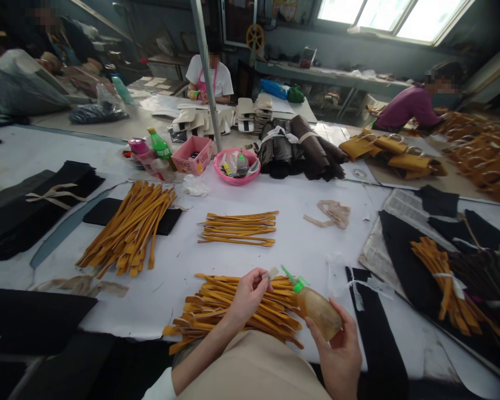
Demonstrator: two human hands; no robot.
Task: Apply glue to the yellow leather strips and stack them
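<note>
My right hand [341, 350] is wrapped round a squeeze bottle [319, 311] of cloudy amber liquid. The bottle is tilted, its green nozzle pointing up and left. Between the thumb and fingers of my left hand [252, 291] is a small pale flat piece [270, 273], close to the nozzle but apart from it. Under both hands lies a heap of mustard-brown leather straps [216, 303] at the table's near edge. Farther off, several similar straps [239, 229] are laid out side by side in a row.
A larger strap pile [127, 228] rests on black material to the left. Behind stand a pink basket [237, 180], a pink box [194, 158] and a green bottle [160, 145]. A metal pole [208, 72] rises beyond. Black pieces [377, 328] and a tied strap bundle [445, 283] lie right. Other people work farther back.
</note>
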